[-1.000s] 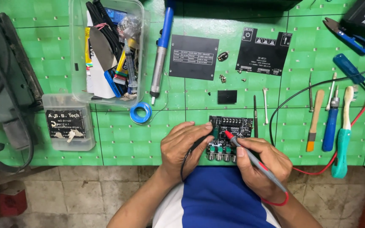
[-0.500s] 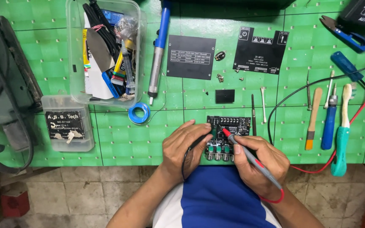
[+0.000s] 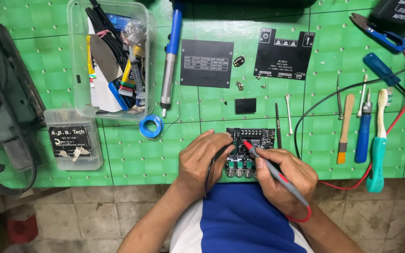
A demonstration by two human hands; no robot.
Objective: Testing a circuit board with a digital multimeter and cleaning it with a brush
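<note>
Little has moved since before: both hands stay put on the circuit board (image 3: 251, 150). Head view: right hand (image 3: 284, 180) is closed around a red probe (image 3: 268, 164), its tip touching the board; left hand (image 3: 207, 159) presses the board's left edge, fingers curled around a black probe, on the green table (image 3: 132, 159).

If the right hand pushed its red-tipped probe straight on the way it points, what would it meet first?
The right hand aims the red-tipped probe up-left; its tip already seems to rest on the black circuit board. Beyond, likely the left hand's fingertips, though depth is unclear.

One head-worn camera looks straight down, fairly near, at the green workbench (image 3: 132, 154).
</note>
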